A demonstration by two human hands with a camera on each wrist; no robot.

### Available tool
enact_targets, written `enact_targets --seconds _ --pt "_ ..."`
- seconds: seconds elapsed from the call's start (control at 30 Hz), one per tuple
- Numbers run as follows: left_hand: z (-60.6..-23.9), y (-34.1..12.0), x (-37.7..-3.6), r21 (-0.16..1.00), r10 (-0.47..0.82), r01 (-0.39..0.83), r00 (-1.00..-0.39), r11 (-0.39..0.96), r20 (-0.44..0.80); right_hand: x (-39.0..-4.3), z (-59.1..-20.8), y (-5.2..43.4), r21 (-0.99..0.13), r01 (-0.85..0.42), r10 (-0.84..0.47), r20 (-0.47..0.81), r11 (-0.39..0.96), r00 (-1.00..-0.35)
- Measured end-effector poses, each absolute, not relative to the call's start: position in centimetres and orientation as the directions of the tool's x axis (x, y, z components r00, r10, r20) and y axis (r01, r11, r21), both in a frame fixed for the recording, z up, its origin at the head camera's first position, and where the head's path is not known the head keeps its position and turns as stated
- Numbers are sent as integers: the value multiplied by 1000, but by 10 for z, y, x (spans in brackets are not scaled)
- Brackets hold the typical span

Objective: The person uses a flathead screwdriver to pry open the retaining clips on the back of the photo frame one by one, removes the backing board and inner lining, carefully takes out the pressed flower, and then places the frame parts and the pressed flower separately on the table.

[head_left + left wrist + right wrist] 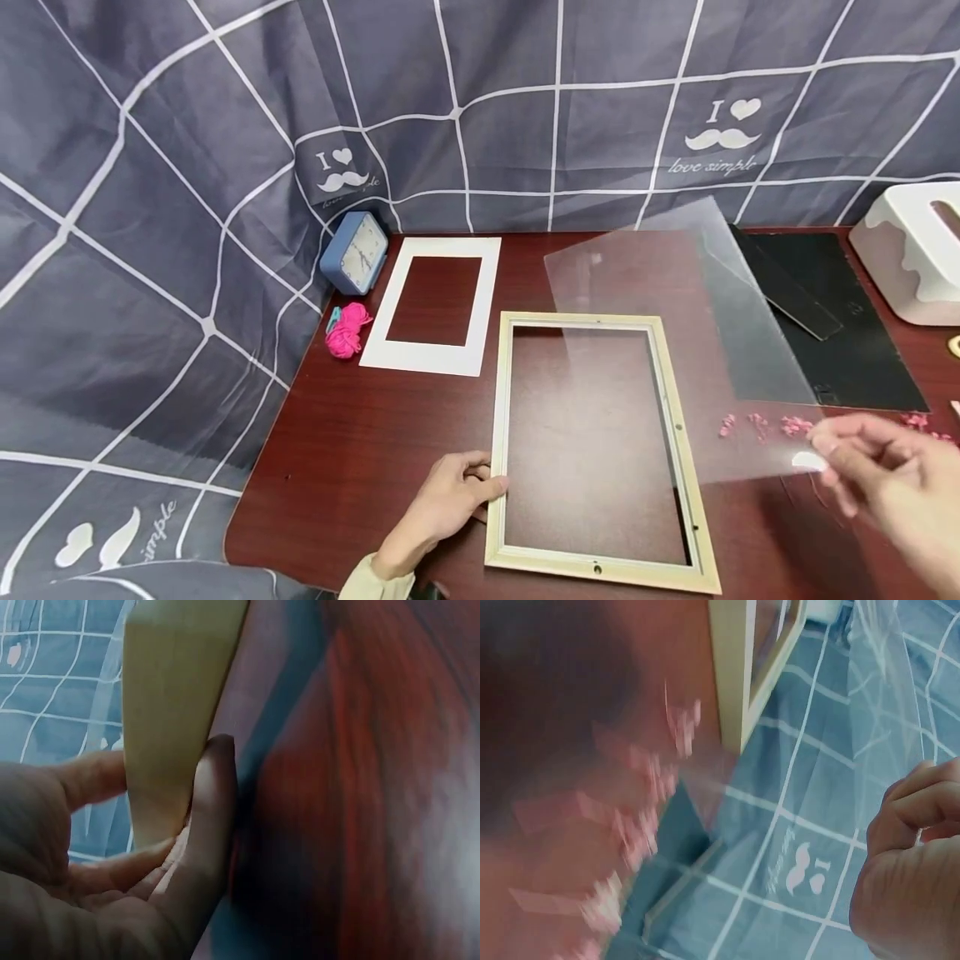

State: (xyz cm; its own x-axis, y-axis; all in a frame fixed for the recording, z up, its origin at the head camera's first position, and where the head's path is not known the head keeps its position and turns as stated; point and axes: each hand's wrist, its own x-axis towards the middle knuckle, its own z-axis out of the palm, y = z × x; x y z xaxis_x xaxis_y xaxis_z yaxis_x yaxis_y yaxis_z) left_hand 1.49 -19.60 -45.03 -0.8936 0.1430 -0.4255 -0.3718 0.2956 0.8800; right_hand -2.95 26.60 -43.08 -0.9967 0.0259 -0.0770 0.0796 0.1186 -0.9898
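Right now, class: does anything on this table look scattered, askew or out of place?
Yes. Small pink bits lie scattered on the table right of the wooden frame, and the clear sheet sits skewed across the frame's corner.
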Motion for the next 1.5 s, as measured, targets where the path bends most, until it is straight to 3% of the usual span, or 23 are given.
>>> enact_targets --seconds 0.13,0.27,0.5,0.67,0.77,0.97,1.17,1.3,1.5 --pt "-444 -202 16 849 133 -327 -901 415 -412 -83 -416 284 -993 -13 -33 10 116 -999" --pt "-441 -206 16 820 153 -296 -897 491 -415 -141 -399 294 -960 -11 -75 -11 281 -997" --pt "-435 -210 17 781 171 -259 -892 569 -420 -245 -373 301 -725 -6 -103 -90 689 -991" --pt "-435 -206 18 738 147 -256 -890 624 -433 -304 -370 302 -592 -58 -203 -182 804 -962" --pt "-437 -205 19 732 143 -260 -888 629 -438 -332 -375 298 -578 -92 -270 -230 811 -935" --pt "-440 -202 21 745 131 -279 -889 606 -439 -370 -390 279 -547 -312 -478 -191 777 -857" --pt "-438 -199 25 753 86 -319 -892 575 -444 -389 -404 243 -213 -628 -640 14 749 -768" --pt "-437 -198 25 736 67 -312 -898 601 -436 -397 -417 221 -163 -672 -669 81 722 -739" --pt "-437 -194 26 729 58 -301 -905 615 -422 -403 -436 204 -203 -620 -623 60 757 -780"
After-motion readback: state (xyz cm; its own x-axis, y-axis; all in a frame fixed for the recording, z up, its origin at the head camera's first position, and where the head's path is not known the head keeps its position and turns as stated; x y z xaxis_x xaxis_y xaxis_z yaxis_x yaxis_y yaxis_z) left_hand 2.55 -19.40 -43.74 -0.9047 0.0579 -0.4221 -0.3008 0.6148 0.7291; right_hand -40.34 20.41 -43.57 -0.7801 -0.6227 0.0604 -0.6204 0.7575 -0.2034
